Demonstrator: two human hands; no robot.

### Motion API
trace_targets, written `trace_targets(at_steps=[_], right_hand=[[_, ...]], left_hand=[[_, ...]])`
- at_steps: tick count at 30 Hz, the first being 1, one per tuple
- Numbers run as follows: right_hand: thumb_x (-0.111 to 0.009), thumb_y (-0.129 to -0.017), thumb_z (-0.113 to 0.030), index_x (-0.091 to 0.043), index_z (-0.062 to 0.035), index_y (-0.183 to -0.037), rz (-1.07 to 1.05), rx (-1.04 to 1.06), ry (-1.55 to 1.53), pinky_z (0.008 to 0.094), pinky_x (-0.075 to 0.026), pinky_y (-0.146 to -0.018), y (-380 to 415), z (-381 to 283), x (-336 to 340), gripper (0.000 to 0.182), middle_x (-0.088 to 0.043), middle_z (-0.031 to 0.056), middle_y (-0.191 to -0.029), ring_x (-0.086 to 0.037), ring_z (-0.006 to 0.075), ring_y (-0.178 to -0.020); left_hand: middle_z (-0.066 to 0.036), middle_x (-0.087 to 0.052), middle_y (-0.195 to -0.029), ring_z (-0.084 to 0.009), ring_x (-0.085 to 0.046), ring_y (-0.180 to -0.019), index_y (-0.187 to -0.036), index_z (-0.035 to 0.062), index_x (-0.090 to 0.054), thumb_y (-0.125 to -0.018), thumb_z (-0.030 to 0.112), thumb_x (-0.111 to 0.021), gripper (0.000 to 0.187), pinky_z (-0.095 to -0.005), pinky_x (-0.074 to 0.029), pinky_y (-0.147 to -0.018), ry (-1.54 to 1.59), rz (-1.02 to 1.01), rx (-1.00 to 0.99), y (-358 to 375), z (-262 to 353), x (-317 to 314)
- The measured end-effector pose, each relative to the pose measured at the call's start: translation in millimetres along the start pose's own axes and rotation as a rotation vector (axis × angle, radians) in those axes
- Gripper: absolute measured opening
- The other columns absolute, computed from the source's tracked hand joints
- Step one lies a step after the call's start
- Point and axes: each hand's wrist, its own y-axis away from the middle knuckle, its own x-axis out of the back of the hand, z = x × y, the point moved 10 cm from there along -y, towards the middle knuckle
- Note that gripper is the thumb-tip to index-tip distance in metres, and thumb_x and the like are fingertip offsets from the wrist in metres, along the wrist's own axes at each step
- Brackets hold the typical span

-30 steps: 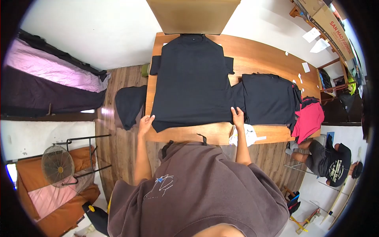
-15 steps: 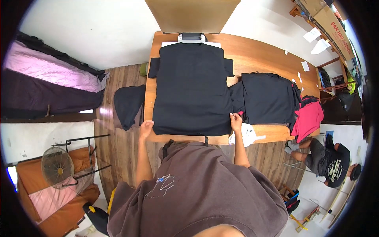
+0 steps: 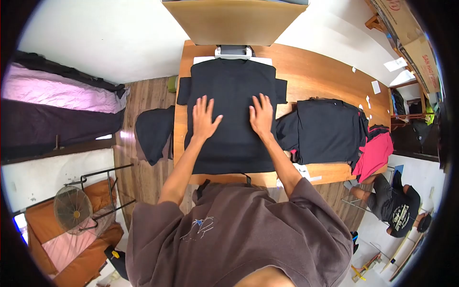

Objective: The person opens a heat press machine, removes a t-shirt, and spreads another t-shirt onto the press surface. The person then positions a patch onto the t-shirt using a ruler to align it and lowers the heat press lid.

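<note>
A black T-shirt is spread flat before me over a white board, its hem toward my body and its sleeves out to the sides. My left hand lies flat on the left half of the shirt, fingers stretched out and thumb pointing inward. On the right half rests my right hand, also flat with its fingers spread. Neither hand grips anything. Just right of the shirt lies a pile of dark garments.
A wooden table carries the shirts. Behind the board rises a large brown panel. Red cloth hangs at the table's right end. Dark cloth sits left of the table. Another person sits at the right; a fan stands at the left.
Both hands have left the shirt's lower corners, where they held the hem, and moved up and inward. They now press flat on the shirt's front with open fingers.
</note>
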Motion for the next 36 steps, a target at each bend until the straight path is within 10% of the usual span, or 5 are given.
trace_targets(at_steps=[6,14,19,26,36], right_hand=[[-0.054,-0.105,-0.042,-0.049,-0.0232,-0.161,-0.326,0.193,0.123,0.0659,-0.015,-0.128,-44.4,-6.7,-103.9,0.059,-0.033,0.0161,-0.172,-0.026,0.0402,-0.160],[-0.051,-0.105,-0.053,-0.046,-0.0302,-0.163,-0.213,-0.145,0.262,0.0667,-0.021,-0.126,-124.6,79.0,-94.4,0.063,-0.028,0.0113,-0.175,-0.021,0.0371,-0.162],[-0.053,-0.104,-0.058,-0.037,-0.0119,-0.165,-0.161,-0.941,-0.110,0.0564,-0.038,-0.120,-95.4,174.6,-96.7,0.078,-0.038,0.0297,-0.164,-0.042,0.0500,-0.147],[-0.060,-0.103,-0.032,-0.050,-0.0038,-0.153,-0.120,0.022,-0.025,0.0639,-0.029,-0.122,26.5,-8.6,13.4,0.059,-0.040,0.0330,-0.161,-0.037,0.0551,-0.148],[-0.058,-0.105,-0.033,-0.050,-0.0167,-0.159,-0.069,-0.289,0.176,0.0659,-0.024,-0.124,178.8,12.0,20.1,0.057,-0.035,0.0242,-0.169,-0.032,0.0472,-0.155]], left_hand=[[-0.015,-0.025,-0.176,-0.0430,-0.021,-0.161,-0.165,0.0227,-0.042,-0.102,0.048,-0.061,0.070,-0.0666,-0.015,-0.127,-0.100,-0.143,-0.124,-85.8,20.1,-94.3],[-0.011,-0.029,-0.175,-0.0412,-0.025,-0.160,-0.162,0.0291,-0.046,-0.100,0.051,-0.063,0.068,-0.0682,-0.023,-0.124,-0.229,0.035,0.167,-154.8,-74.0,-61.7],[-0.019,-0.021,-0.175,-0.0487,-0.030,-0.154,-0.170,0.0313,-0.026,-0.102,0.062,-0.057,0.081,-0.0623,-0.034,-0.121,0.188,-0.216,0.579,-148.1,-136.3,-73.6],[-0.025,-0.027,-0.172,-0.0486,-0.022,-0.159,-0.161,0.0102,-0.045,-0.094,0.043,-0.068,0.078,-0.0633,-0.017,-0.128,0.029,-0.082,-0.122,7.7,3.0,-17.5],[-0.015,-0.025,-0.176,-0.0434,-0.018,-0.162,-0.163,0.0192,-0.044,-0.089,0.033,-0.072,0.081,-0.0684,-0.013,-0.127,-0.046,-0.177,0.120,215.0,2.7,-25.6]])
